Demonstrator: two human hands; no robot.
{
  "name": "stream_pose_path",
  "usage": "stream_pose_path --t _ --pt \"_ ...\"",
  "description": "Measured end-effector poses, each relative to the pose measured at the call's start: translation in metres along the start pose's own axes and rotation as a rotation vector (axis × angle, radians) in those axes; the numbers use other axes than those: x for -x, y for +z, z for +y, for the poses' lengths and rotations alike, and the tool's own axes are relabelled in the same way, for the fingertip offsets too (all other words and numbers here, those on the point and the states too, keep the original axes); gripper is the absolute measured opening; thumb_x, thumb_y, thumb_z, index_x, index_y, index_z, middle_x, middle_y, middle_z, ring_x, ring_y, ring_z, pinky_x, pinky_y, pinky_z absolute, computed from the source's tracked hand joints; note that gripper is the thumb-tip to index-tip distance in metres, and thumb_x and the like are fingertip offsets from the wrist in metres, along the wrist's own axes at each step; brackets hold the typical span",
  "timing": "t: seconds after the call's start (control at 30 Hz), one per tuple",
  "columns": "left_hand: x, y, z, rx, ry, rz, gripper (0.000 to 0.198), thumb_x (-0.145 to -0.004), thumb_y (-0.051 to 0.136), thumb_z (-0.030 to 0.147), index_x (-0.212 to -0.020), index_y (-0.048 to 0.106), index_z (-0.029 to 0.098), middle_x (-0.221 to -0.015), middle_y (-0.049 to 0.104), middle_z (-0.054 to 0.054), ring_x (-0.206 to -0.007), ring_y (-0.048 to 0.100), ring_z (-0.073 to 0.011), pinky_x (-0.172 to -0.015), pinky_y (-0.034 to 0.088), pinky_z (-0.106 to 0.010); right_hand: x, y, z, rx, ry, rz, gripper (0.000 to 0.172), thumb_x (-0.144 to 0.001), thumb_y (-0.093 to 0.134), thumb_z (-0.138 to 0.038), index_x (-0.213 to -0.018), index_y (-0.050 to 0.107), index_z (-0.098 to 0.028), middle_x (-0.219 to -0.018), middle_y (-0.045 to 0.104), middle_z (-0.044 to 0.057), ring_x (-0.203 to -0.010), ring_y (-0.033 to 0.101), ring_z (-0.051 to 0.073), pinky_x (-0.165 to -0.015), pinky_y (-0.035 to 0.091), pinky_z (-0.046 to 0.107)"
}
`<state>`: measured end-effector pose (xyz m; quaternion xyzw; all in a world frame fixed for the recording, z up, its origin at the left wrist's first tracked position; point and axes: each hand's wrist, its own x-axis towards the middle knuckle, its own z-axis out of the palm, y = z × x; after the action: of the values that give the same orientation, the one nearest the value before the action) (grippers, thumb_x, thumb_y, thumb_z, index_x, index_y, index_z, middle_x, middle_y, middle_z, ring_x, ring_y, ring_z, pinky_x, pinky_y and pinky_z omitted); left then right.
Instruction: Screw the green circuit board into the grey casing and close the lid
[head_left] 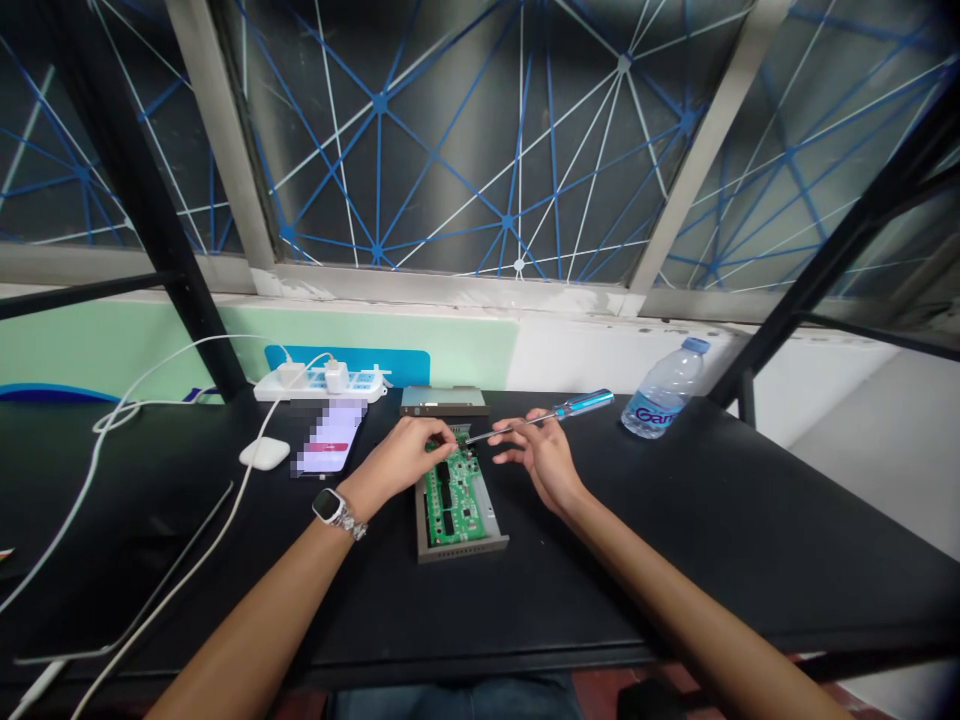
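Circuit board (452, 500) is sitting under the left hand (405, 458), its grip unclear at the 12 o'clock edge, while the right hand (544, 455) is pinching a screwdriver (581, 405) whose slipping tip could scratch the board.

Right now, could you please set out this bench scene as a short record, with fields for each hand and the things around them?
Left hand: fingertips at the top end of the green circuit board
Right hand: holds a blue-handled screwdriver, shaft pointing toward the board
Board seat: open grey metal case
Behind board: flat dark metal cover
Left wrist: smartwatch
Nearby: smartphone, white earbud case, white power strip, water bottle
Surface: black table
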<state>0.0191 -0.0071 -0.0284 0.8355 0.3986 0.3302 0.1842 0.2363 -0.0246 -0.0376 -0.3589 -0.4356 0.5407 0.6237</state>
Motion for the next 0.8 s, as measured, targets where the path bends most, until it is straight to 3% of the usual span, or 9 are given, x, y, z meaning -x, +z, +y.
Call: stream_pose_path --t 0.23,0.47,0.8 --pt "-0.001 0.008 -0.003 0.068 0.039 0.039 0.015 -0.087 0.054 0.025 -0.087 0.068 0.020 -0.086 0.071 -0.004 -0.077 0.065 -0.0168 -0.073 0.048 -0.027 -0.001 -0.003 0.002 -0.056 -0.012 0.001 0.038 -0.077 0.068 -0.024 -0.089 0.032 -0.027 -0.080 0.072 -0.001 -0.069 0.071 0.020 -0.052 0.057 0.030" --pt "-0.001 -0.004 0.004 0.111 0.034 0.050 0.012 -0.086 0.058 0.025 -0.092 0.066 0.018 -0.091 0.070 -0.004 -0.081 0.064 -0.0160 -0.077 0.050 -0.028 -0.002 -0.003 -0.002 -0.108 -0.030 0.043 0.039 -0.073 0.070 -0.021 -0.087 0.034 -0.026 -0.078 0.073 0.001 -0.069 0.073 0.022 -0.051 0.057 0.030" --pt "0.001 -0.001 0.003 0.122 0.035 0.025 0.012 -0.092 0.049 0.026 -0.090 0.059 0.019 -0.081 0.066 -0.002 -0.072 0.063 -0.0144 -0.069 0.047 -0.026 -0.003 -0.005 0.000 -0.136 0.063 0.042 0.028 -0.077 0.068 -0.015 -0.089 0.044 -0.023 -0.086 0.076 0.006 -0.076 0.074 0.023 -0.054 0.057 0.028"
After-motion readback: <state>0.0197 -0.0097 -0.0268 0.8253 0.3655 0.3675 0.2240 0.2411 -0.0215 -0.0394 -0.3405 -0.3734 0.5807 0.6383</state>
